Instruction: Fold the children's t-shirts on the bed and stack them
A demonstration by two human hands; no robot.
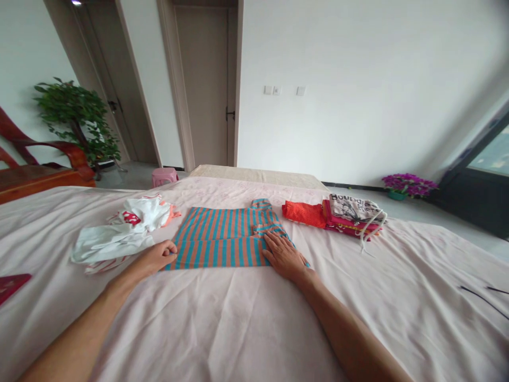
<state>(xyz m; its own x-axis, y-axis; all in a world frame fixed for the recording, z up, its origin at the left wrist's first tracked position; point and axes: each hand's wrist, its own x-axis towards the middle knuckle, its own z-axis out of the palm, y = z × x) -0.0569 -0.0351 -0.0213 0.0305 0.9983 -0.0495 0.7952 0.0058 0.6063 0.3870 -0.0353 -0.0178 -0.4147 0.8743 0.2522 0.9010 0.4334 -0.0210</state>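
A teal and orange-brown striped shirt (214, 231) lies flat in front of me, partly folded, with a sleeve turned over at its right end. My left hand (161, 255) is closed on the shirt's near left corner, fingers curled in. Flat on the shirt's right end rests my right hand (284, 254), its fingers stretched out. Just left of the shirt is a loose heap of white clothes (115, 239) with red and striped pieces. On the right, a red-orange folded garment (303, 213) touches a stack of folded clothes (352, 209) topped by a printed piece with white drawstrings.
A pale pink sheet (222, 323) with wrinkles covers the surface. A dark red item (14, 286) sits at the left edge and a black cable (483, 301) at the right. Beyond are a pink stool (165, 176), a wooden armchair (47, 172) and purple flowers (409, 184).
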